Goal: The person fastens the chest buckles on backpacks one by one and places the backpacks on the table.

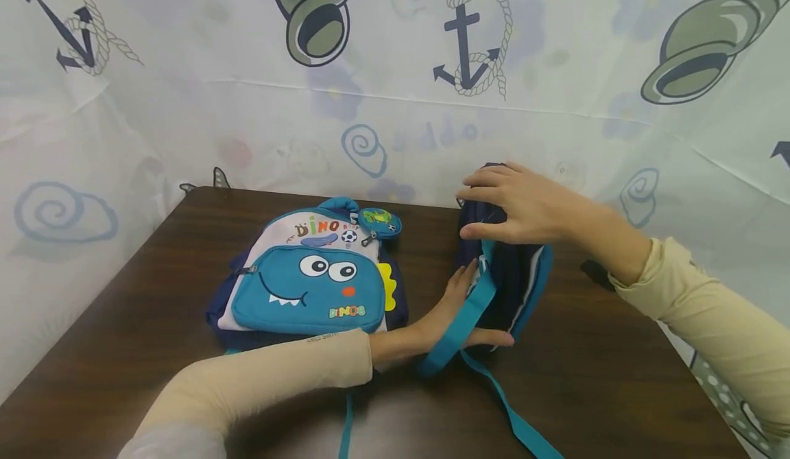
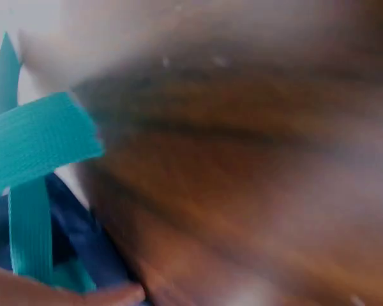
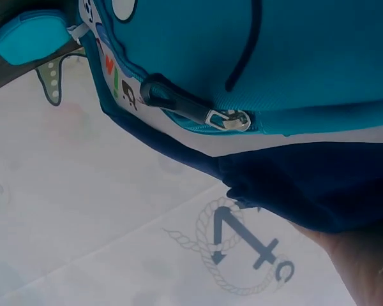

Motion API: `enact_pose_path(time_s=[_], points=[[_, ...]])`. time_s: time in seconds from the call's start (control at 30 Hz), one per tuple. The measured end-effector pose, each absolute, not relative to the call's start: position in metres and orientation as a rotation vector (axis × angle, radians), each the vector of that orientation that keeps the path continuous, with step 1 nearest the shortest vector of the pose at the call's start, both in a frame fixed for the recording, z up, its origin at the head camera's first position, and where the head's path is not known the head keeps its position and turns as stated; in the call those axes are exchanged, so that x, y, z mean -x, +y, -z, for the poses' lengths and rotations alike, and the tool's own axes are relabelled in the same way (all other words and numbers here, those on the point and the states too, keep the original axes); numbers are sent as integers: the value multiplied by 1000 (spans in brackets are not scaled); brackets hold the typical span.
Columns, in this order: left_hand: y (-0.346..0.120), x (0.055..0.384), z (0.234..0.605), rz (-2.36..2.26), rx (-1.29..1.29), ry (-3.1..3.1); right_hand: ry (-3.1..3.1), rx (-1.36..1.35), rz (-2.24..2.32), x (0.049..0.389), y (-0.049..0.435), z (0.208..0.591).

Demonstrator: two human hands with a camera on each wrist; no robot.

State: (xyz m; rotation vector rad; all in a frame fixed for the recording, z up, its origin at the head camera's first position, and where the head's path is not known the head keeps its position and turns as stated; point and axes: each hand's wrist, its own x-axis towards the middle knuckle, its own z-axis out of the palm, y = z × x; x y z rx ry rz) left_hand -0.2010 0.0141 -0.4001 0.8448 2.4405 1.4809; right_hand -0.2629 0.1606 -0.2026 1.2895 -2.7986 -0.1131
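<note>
A navy and teal child's backpack (image 1: 509, 287) stands on edge at the right of the table in the head view. My left hand (image 1: 449, 308) lies against its lower back, partly behind a teal strap (image 1: 463, 322), thumb stretched along the bottom. Across the upper part rests my right hand (image 1: 524, 202), its fingers extended and spread. In the right wrist view the bag's teal front pocket (image 3: 319, 57) shows a zipper pull (image 3: 179, 102), while my fingers are hidden behind the navy side. The left wrist view is blurred, with teal webbing (image 2: 45, 140) at its left.
A similar dinosaur backpack (image 1: 308, 287) lies face up left of centre, with a small round teal pouch (image 1: 379, 222) at its top. A loose teal strap (image 1: 512, 411) trails toward the front of the dark wooden table (image 1: 154, 308). Patterned cloth (image 1: 395, 102) hangs behind.
</note>
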Motion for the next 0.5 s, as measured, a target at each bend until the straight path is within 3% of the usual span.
enact_pose_path(time_s=[0.27,0.5], points=[[40,196,395,-1244,-949,2836,-2809,-1284,98,263,168,208],[46,200,397,-1259,-776,2763,-2843,-1218,61,266,182,211]])
